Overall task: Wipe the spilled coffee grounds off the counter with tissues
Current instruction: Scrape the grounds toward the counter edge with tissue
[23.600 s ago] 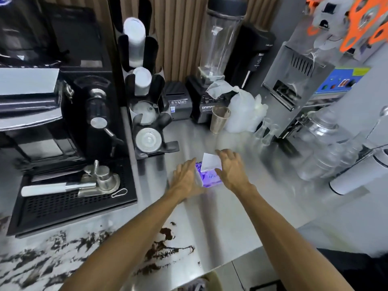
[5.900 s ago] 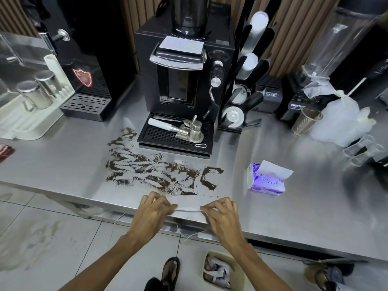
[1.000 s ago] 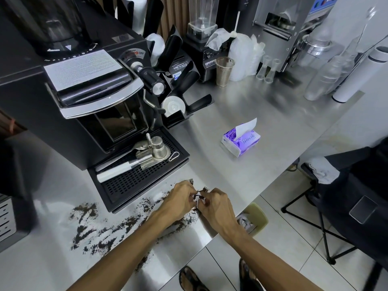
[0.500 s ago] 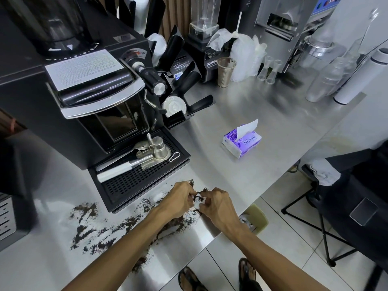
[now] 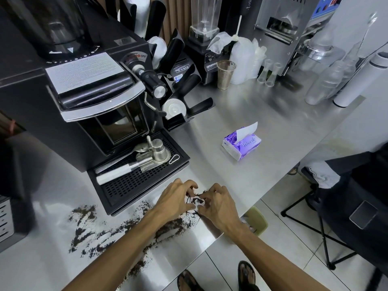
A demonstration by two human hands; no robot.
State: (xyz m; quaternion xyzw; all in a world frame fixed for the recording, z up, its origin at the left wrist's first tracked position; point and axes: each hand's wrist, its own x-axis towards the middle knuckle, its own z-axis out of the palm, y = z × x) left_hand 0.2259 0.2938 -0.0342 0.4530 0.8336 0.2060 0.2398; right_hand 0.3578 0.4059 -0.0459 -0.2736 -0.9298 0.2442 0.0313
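Note:
Dark coffee grounds (image 5: 126,229) lie smeared across the steel counter (image 5: 241,177) in front of the black coffee machine. At the right end of the spill, my left hand (image 5: 174,200) and my right hand (image 5: 218,204) press together on a small crumpled white tissue (image 5: 196,201) that is stained with grounds. Both hands pinch it against the counter near the front edge. A purple tissue pack (image 5: 241,144) with one sheet sticking up lies on the counter behind my hands, to the right.
The coffee machine's drip tray (image 5: 138,175) holds a portafilter just behind my left hand. A cup holder, a blender (image 5: 201,45), a metal cup (image 5: 225,74) and bottles line the back. A small bin (image 5: 257,221) stands on the floor under the counter edge. A black chair is at the right.
Over the last second my hands have stayed at the right end of the spill, bunching the tissue tighter. Earlier they took a sheet from the pack and spread it at the counter edge.

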